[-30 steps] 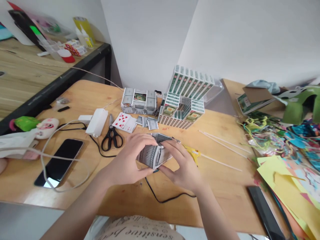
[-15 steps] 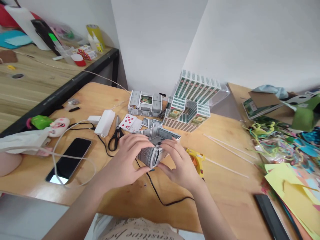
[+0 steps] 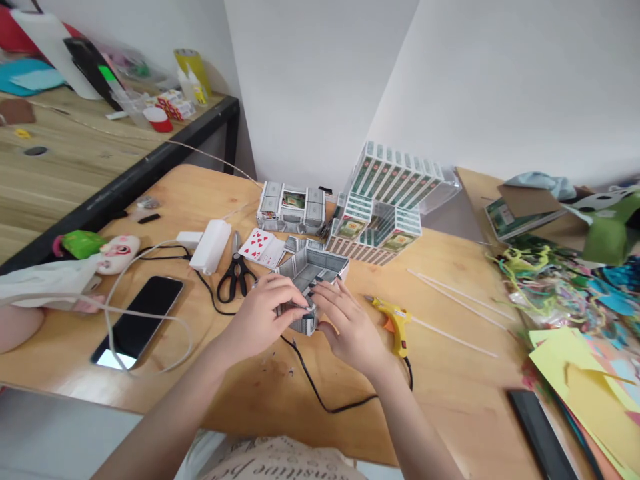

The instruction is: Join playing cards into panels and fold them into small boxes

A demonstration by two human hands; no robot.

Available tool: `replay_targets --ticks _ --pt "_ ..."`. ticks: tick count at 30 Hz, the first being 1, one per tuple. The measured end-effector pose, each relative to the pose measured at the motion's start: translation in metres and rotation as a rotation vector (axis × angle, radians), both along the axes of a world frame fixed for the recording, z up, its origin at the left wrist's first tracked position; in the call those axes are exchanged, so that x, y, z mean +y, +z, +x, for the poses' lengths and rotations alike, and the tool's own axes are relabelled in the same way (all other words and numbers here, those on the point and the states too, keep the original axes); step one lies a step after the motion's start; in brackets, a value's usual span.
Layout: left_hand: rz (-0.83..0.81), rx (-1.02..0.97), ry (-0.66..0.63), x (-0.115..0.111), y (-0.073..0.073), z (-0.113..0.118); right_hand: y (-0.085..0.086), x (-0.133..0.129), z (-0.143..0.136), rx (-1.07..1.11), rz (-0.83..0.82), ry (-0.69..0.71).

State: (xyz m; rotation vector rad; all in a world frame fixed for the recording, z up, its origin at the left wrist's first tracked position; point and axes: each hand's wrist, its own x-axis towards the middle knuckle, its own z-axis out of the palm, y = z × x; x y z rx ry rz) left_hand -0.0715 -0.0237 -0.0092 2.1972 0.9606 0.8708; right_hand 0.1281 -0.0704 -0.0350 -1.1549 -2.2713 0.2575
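Observation:
An open-topped box made of grey-patterned playing cards [image 3: 327, 263] is between my hands at the middle of the table. My left hand [image 3: 265, 313] pinches the box's near left edge, thumb and fingers closed on it. My right hand [image 3: 353, 330] grips the near right corner, fingers over the rim and thumb on the outside. Parts of the near wall are hidden by my fingers. To the right lies a yellow hot glue gun [image 3: 397, 323] with a glue stick in its back. Black scissors [image 3: 235, 273] and loose playing cards [image 3: 261, 247] lie to the left.
Behind stand a finished-looking card box [image 3: 291, 208] and stacked green card packs [image 3: 395, 175]. A phone [image 3: 140, 323], a white power adapter [image 3: 211, 247] and cables lie left. White glue sticks [image 3: 455, 300], coloured paper [image 3: 585, 380] and a craft pile [image 3: 550, 287] are at right.
My left hand has shifted from the box's left side to a pinch on its near edge. The box has turned slightly and moved a little left; more of the glue gun shows.

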Motion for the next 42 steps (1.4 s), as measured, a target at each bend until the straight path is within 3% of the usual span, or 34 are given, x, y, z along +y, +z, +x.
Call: replay_targets --ticks 5,11,24,33,38,42 --pt "0.104 0.031 -0.023 -0.002 0.001 -0.001 -0.008 -0.002 0.005 0.096 -0.013 -0.035" --pt "0.257 0.23 -0.015 -0.003 0.014 -0.011 -0.002 -0.003 0.011 0.222 -0.082 -0.124" --pt "0.487 0.141 -0.064 0.006 0.022 -0.004 0.004 -0.004 0.014 0.246 -0.109 -0.108" --pt "0.477 0.194 -0.059 0.005 0.018 0.0 0.004 -0.005 0.01 0.286 -0.14 -0.093" --pt "0.294 0.258 0.015 0.009 0.011 -0.012 0.001 0.0 0.015 0.48 -0.209 -0.069" --pt "0.137 0.123 0.062 0.01 0.005 -0.024 -0.004 0.004 0.02 0.679 -0.314 -0.004"
